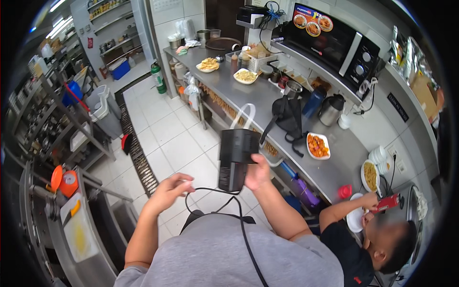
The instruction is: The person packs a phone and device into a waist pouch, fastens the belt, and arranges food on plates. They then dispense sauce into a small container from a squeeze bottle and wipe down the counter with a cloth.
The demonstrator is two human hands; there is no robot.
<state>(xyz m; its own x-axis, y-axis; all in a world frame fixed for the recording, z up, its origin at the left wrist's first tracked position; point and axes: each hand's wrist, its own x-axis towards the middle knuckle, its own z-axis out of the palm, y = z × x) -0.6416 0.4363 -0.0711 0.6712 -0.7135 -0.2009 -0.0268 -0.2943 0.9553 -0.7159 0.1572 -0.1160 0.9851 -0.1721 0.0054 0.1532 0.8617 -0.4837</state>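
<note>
My right hand (259, 173) holds a black box-shaped device (236, 159) by its right side, above the tiled floor. A white strap loop (244, 114) rises from the device's far end. A black cable (247, 233) runs from its near end, loops, and passes over my grey shirt. To the left, my left hand (174, 190) is in the air with fingers apart and slightly curled, close to the cable loop. It appears to hold nothing. Just beyond the device, a black strapped bag (287, 114) lies on the steel counter (267, 123).
Bowls of food, including one with an orange-red dish (317, 146), stand on the counter below a microwave (326, 45). A seated person (348, 244) eats at right. At left are a cutting board with a knife (80, 229), a floor drain (138, 161) and a grey bin (104, 111).
</note>
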